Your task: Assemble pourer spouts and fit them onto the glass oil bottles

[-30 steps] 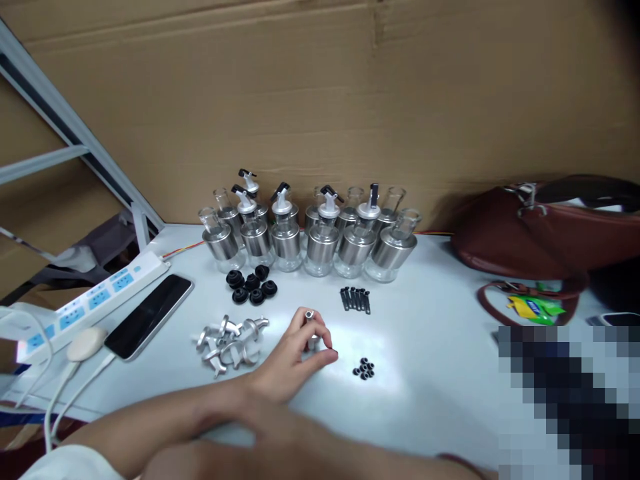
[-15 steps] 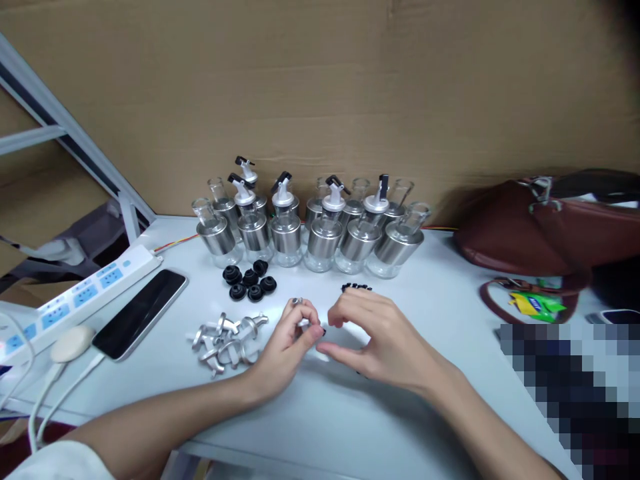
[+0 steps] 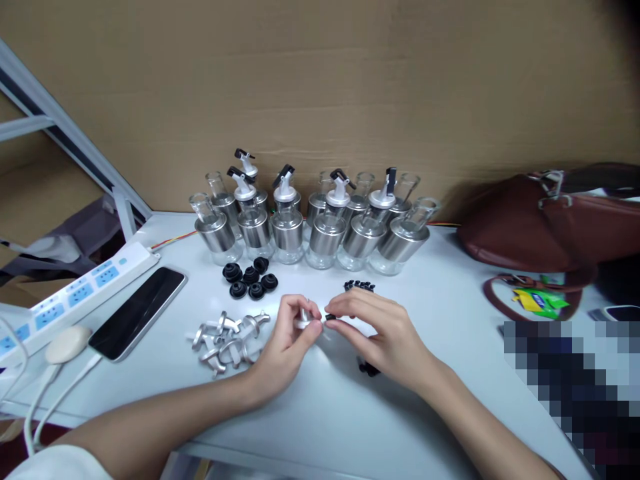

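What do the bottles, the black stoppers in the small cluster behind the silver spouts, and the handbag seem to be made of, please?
Bottles: clear, glossy glass, judging by the see-through necks, with brushed metal sleeves, probably steel, showing soft grey streaks.
Black stoppers: probably rubber or soft plastic, dark with ringed ridges.
Handbag: smooth brown leather or imitation; its soft sheen fits both.

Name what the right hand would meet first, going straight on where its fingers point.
The right hand, pinching a small black piece, would likely meet the left hand first, though depth is unclear.
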Tool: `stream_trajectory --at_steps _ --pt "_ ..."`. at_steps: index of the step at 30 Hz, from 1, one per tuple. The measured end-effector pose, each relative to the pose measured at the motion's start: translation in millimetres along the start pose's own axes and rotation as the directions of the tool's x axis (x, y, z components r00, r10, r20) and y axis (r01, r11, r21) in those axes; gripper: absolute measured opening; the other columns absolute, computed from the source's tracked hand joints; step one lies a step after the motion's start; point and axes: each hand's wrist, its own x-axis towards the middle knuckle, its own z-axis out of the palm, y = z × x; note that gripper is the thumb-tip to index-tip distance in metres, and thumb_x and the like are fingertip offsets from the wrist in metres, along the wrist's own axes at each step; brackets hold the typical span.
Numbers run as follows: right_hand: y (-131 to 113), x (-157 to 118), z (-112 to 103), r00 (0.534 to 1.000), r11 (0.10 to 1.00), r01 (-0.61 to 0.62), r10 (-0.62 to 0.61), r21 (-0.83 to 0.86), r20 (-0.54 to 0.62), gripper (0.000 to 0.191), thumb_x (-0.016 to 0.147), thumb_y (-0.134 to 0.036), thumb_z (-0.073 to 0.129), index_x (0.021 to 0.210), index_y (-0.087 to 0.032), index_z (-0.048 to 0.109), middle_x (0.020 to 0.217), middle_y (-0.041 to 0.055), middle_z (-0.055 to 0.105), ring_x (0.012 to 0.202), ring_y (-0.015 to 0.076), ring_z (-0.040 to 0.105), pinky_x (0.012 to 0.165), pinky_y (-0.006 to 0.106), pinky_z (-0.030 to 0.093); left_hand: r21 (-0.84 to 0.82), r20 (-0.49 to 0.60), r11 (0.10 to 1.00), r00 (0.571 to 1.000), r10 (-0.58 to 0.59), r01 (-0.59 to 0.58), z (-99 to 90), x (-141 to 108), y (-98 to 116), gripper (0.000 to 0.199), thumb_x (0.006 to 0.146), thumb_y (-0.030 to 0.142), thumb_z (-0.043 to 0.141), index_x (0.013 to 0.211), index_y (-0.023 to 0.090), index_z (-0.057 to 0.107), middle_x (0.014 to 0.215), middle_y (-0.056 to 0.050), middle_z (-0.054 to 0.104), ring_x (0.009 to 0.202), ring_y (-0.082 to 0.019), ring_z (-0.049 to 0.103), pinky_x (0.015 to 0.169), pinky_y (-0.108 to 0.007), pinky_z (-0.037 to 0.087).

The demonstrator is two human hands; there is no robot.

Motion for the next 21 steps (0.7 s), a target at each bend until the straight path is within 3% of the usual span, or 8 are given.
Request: stream_trajectory --at_steps 5,9,13,21 --pt "0.5 2.2 -2.7 0.991 0.997 -0.071 0.072 0.014 -0.114 0.012 0.088 -0.012 0.057 0.094 -0.018 0.065 0.086 0.0065 0.07 0.078 0.0179 0.067 0.069 0.029 0.055 -0.157 0.038 0.985 0.998 -0.058 0.064 1.8 -1.9 -0.6 0.041 0.088 0.032 0.06 0.109 0.03 0.026 0.096 0.002 0.056 0.084 -0.013 0.051 0.079 -0.029 0.038" --pt "1.9 1.2 -1.4 0.989 0.995 -0.077 0.084 0.064 -0.119 0.009 0.086 -0.011 0.061 0.085 -0.019 0.065 0.078 0.0047 0.069 0.073 0.0168 0.067 0.064 0.026 0.055 -0.098 0.064 0.99 0.993 -0.098 0.104 2.9 -0.3 3.9 0.039 0.079 0.028 0.069 0.101 0.024 0.038 0.087 0.001 0.058 0.083 -0.015 0.054 0.075 -0.028 0.039" --pt "3.3 -0.4 -1.2 0.993 0.995 -0.055 0.063 0.08 -0.098 0.011 0.087 -0.009 0.061 0.089 -0.018 0.066 0.082 0.006 0.07 0.076 0.0163 0.068 0.067 0.025 0.055 -0.056 0.023 0.995 0.996 -0.081 0.083 2.8 0.8 6.4 0.034 0.074 0.023 0.07 0.098 0.021 0.045 0.085 0.001 0.053 0.082 -0.014 0.052 0.075 -0.028 0.04" --pt "4.8 -1.2 -1.3 0.996 0.997 -0.053 0.056 0.051 -0.066 0.006 0.088 -0.013 0.062 0.089 -0.016 0.067 0.081 0.0069 0.071 0.073 0.0157 0.068 0.066 0.024 0.054 -0.002 0.009 0.994 0.994 -0.111 0.111 2.7 -2.5 5.8 0.035 0.077 0.026 0.066 0.101 0.024 0.04 0.09 0.001 0.045 0.082 -0.014 0.048 0.074 -0.027 0.04"
